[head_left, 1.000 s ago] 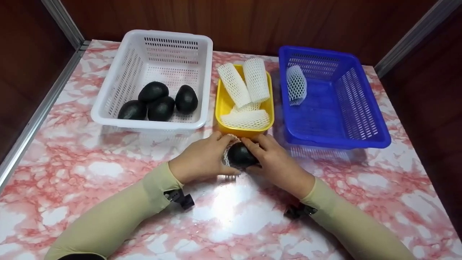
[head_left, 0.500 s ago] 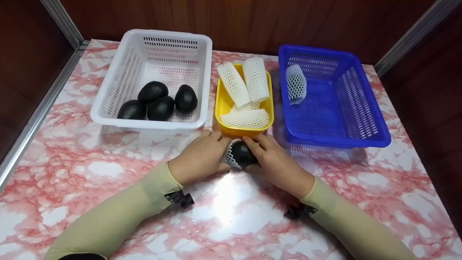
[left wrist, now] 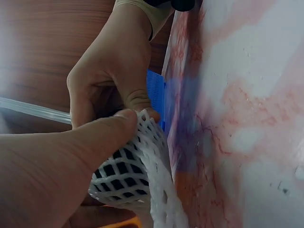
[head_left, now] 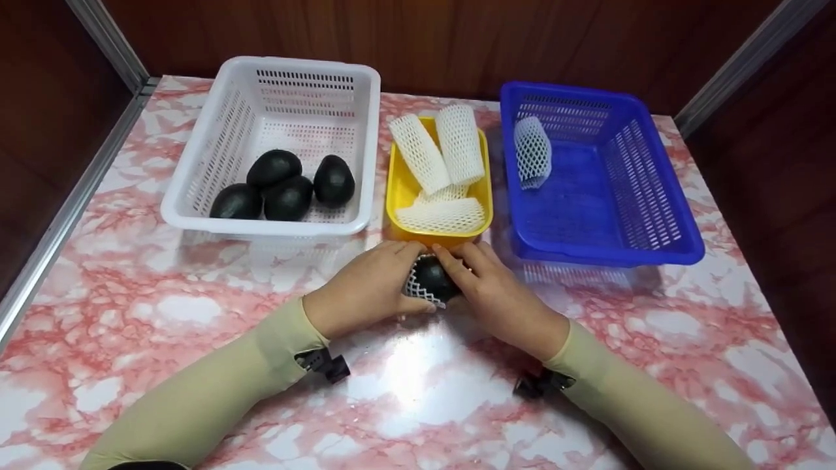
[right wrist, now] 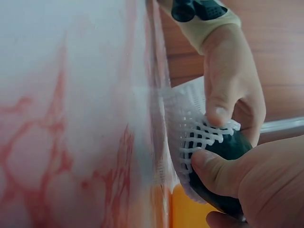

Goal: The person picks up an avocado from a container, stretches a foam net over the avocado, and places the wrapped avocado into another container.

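Left hand (head_left: pixel 366 284) gripped a white foam-net sleeve (left wrist: pixel 159 171), only partly over the dark oval fruit (head_left: pixel 434 277) the right hand (head_left: pixel 499 294) held; one netted fruit (head_left: pixel 532 153) lay, apparently done, in the blue plastic basket (head_left: pixel 588 209), four bare fruits (head_left: pixel 287 198) left in the white plastic basket (head_left: pixel 261 226).

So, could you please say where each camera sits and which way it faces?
Head: on the head, facing forward and down at the left hand, right hand, dark fruit, white basket and blue basket; left sleeve and right sleeve show.
Left wrist: on that wrist, facing across the left hand at the white netting; both hands and right sleeve show.
Right wrist: on that wrist, facing the dark fruit and white netting; both hands and left sleeve show.
Both wrist views share the white netting.
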### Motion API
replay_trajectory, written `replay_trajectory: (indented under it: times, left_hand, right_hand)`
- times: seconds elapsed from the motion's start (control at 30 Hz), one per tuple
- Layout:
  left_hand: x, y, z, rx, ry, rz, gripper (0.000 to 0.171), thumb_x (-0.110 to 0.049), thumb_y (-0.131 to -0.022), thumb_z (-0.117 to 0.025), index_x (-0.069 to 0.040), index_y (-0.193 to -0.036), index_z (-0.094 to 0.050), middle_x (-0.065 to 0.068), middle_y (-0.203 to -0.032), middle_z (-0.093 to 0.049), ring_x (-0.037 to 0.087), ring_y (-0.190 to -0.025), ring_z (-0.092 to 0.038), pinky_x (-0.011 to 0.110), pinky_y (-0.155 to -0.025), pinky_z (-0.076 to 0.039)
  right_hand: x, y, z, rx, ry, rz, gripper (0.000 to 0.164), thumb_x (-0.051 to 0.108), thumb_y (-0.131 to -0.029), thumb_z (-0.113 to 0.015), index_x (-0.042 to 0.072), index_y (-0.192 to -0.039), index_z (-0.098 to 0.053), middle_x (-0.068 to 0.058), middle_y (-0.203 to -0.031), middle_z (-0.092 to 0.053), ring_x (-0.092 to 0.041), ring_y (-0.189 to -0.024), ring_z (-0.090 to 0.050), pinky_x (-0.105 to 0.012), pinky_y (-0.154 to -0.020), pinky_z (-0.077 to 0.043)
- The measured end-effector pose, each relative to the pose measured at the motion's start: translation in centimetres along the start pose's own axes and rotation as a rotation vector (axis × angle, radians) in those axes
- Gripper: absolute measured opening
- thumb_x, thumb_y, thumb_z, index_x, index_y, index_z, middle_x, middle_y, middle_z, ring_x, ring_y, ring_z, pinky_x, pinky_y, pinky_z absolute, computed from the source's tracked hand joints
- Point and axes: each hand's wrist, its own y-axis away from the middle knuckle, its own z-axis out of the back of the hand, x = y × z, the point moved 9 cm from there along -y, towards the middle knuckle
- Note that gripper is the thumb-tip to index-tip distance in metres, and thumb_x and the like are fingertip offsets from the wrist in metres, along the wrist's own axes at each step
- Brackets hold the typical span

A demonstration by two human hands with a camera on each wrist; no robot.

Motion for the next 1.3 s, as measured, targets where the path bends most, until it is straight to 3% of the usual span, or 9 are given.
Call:
replay_trajectory:
  times: [0.17, 0.4, 0.6, 0.73, 0.83, 0.9, 1.03, 1.17, 1.3]
  left_hand:
    - [0.2, 0.0, -0.2, 0.008, 0.019, 0.023, 0.081, -0.053, -0.090, -0.088, -0.006, -0.147, -0.054, 0.011, -0.131, -0.072, 0.029, -0.116, -0.072, 0.049, -0.103, -0.060]
    - [-0.4, 0.2, -0.1, -0.039, 0.048, -0.044, 0.067, -0.055, -0.098, -0.077, -0.009, -0.143, -0.059, 0.009, -0.128, -0.074, 0.028, -0.110, -0.073, 0.049, -0.098, -0.061]
    - [-0.5, 0.1, 0.3, -0.045, 0.114, -0.014, 0.076, -0.055, -0.099, -0.076, -0.008, -0.154, -0.052, 0.013, -0.123, -0.076, 0.029, -0.105, -0.075, 0.049, -0.092, -0.063]
    - [-0.3, 0.3, 0.8, 0.022, 0.165, 0.050, 0.098, -0.064, -0.098, -0.073, -0.010, -0.170, -0.034, 0.017, -0.148, -0.067, 0.031, -0.128, -0.071, 0.050, -0.107, -0.059]
    - [-0.4, 0.7, 1.5, 0.062, 0.097, 0.053, 0.118, -0.072, -0.090, -0.077, -0.007, -0.174, -0.024, 0.018, -0.168, -0.050, 0.034, -0.150, -0.056, 0.052, -0.124, -0.048]
    - [-0.6, 0.9, 2.2, 0.056, 0.010, 0.034, 0.123, -0.070, -0.085, -0.084, -0.006, -0.173, -0.027, 0.017, -0.171, -0.047, 0.034, -0.155, -0.052, 0.053, -0.128, -0.044]
    - [-1.0, 1.3, 2.8, 0.016, -0.103, -0.008, 0.093, -0.052, -0.085, -0.092, -0.009, -0.157, -0.052, 0.012, -0.147, -0.068, 0.031, -0.131, -0.069, 0.053, -0.112, -0.057]
    - [-1.4, 1.5, 2.6, -0.011, -0.109, -0.039, 0.057, -0.047, -0.091, -0.087, -0.013, -0.132, -0.066, 0.007, -0.114, -0.079, 0.029, -0.102, -0.078, 0.052, -0.088, -0.064]
    - [-1.5, 1.5, 2.3, -0.018, -0.086, -0.052, 0.051, -0.044, -0.092, -0.087, -0.015, -0.129, -0.067, 0.004, -0.112, -0.079, 0.027, -0.101, -0.077, 0.051, -0.087, -0.064]
  right_hand:
    - [0.3, 0.1, -0.1, 0.026, 0.025, 0.017, 0.073, -0.011, -0.092, -0.076, -0.002, -0.160, -0.050, -0.021, -0.143, -0.061, -0.039, -0.127, -0.063, -0.047, -0.106, -0.060]
    - [0.0, 0.2, -0.4, 0.059, -0.046, -0.026, 0.076, -0.004, -0.094, -0.080, -0.001, -0.162, -0.047, -0.022, -0.141, -0.060, -0.032, -0.117, -0.070, -0.041, -0.099, -0.064]
    - [-0.4, 0.4, -0.4, 0.067, -0.176, -0.075, 0.077, -0.002, -0.092, -0.083, -0.001, -0.161, -0.050, -0.024, -0.148, -0.060, -0.037, -0.126, -0.070, -0.045, -0.105, -0.063]
    - [-1.2, 0.3, -0.1, 0.050, -0.301, -0.128, 0.072, 0.007, -0.093, -0.084, -0.005, -0.157, -0.052, -0.026, -0.149, -0.062, -0.039, -0.131, -0.068, -0.050, -0.110, -0.059]
    - [-1.8, 0.3, 0.1, 0.042, -0.358, -0.162, 0.073, 0.014, -0.093, -0.083, -0.007, -0.156, -0.053, -0.024, -0.145, -0.066, -0.037, -0.127, -0.070, -0.050, -0.110, -0.059]
    - [-2.2, 0.2, 0.2, 0.039, -0.385, -0.178, 0.073, 0.015, -0.092, -0.083, -0.007, -0.155, -0.053, -0.023, -0.145, -0.066, -0.036, -0.128, -0.070, -0.049, -0.110, -0.059]
    - [-2.1, 0.3, 0.5, 0.030, -0.394, -0.156, 0.071, 0.011, -0.093, -0.083, -0.007, -0.156, -0.053, -0.026, -0.149, -0.064, -0.040, -0.134, -0.068, -0.052, -0.113, -0.057]
    - [-1.6, 0.3, 0.9, 0.009, -0.353, -0.095, 0.066, 0.006, -0.094, -0.081, -0.008, -0.154, -0.055, -0.029, -0.145, -0.067, -0.044, -0.131, -0.070, -0.054, -0.110, -0.058]
    - [-1.2, 0.4, 1.4, -0.019, -0.317, -0.072, 0.065, 0.007, -0.093, -0.083, -0.006, -0.152, -0.059, -0.029, -0.142, -0.070, -0.043, -0.127, -0.073, -0.051, -0.107, -0.060]
